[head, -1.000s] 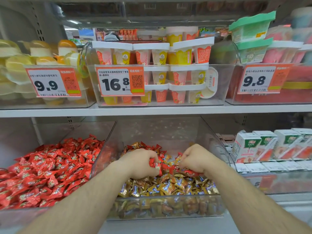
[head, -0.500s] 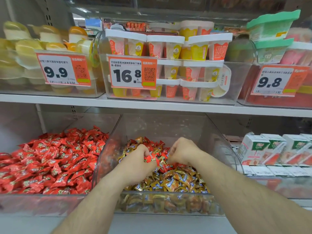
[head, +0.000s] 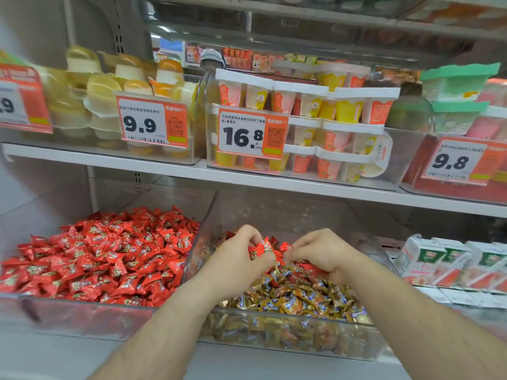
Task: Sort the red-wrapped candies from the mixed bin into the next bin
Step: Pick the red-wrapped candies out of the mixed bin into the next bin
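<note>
I read three full price tags on the upper shelf bins: "9.9" (head: 152, 122) on the jelly bin, "16.8" (head: 252, 134) with "500g" and a QR code on the cup bin, and "9.8" (head: 457, 161) on the right bin. A fourth tag (head: 20, 101) at far left shows only ".9". Some cups (head: 257, 96) bear a "6". The Chinese print is too small for me to read.

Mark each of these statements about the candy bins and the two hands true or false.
1. The left hand holds red-wrapped candies. True.
2. Both hands are over the all-red bin. False: they are over the mixed bin.
3. The all-red bin stands left of the mixed bin. True.
4. The price tag above the mixed bin reads 9.9. False: that price tag reads 16.8.
5. The right hand rests on the juice cartons. False: it reaches into the mixed candies.
</note>
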A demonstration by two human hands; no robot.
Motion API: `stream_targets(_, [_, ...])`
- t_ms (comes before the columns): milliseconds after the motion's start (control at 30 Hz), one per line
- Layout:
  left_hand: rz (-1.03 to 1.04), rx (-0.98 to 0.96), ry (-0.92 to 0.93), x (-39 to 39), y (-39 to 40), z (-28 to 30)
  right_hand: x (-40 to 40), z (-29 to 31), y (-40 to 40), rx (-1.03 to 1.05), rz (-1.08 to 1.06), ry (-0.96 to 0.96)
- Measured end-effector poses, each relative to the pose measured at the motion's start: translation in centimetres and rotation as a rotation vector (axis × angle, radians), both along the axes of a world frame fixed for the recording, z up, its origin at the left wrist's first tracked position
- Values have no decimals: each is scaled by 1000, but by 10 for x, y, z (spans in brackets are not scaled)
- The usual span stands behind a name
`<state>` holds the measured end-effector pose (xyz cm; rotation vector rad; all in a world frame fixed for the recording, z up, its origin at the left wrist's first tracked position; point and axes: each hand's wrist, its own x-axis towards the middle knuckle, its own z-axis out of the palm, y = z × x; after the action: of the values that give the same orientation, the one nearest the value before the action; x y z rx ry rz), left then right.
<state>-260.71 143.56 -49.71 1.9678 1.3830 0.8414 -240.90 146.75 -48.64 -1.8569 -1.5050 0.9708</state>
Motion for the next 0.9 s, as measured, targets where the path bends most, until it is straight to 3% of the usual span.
stream_targets(133, [146, 139, -161, -33, -16, 29, -42, 44, -19, 195, 98, 25])
stream_targets(233, [356, 154, -261, -79, -12, 26, -88, 66, -21, 366, 201, -194])
stream_targets(400, [572, 61, -72, -136, 9, -3, -169, 67, -4, 508, 418, -391])
stream_targets(633, [493, 25, 40, -173, 27, -20, -229, 44, 37, 449, 507, -440])
stream_targets(767, [404, -25, 124, -187, 20, -26, -229, 36, 42, 330, 659, -543])
stream_targets(900, [402, 39, 99, -180, 9, -20, -216, 36, 29, 321, 675, -534])
